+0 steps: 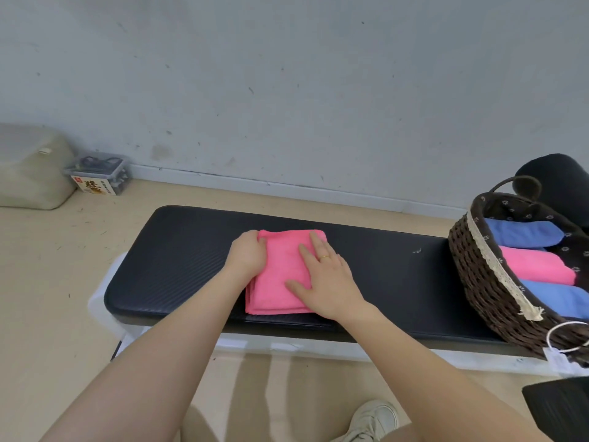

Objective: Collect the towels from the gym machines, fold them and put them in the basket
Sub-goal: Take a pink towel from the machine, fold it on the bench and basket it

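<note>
Pressing the last fold into a pink towel

The pink towel [282, 275] lies folded at mid-frame on the table [178, 250]; left hand [247, 255] pinches its left edge, right hand [325, 279] rests flat on top. Best smooth outward, square the edges, then lift it to the basket [478, 269] at right

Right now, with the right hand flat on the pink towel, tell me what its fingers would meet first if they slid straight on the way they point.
The right hand points up-left across the pink towel; its fingers would likely pass the towel's far edge onto bare bench pad.
</note>
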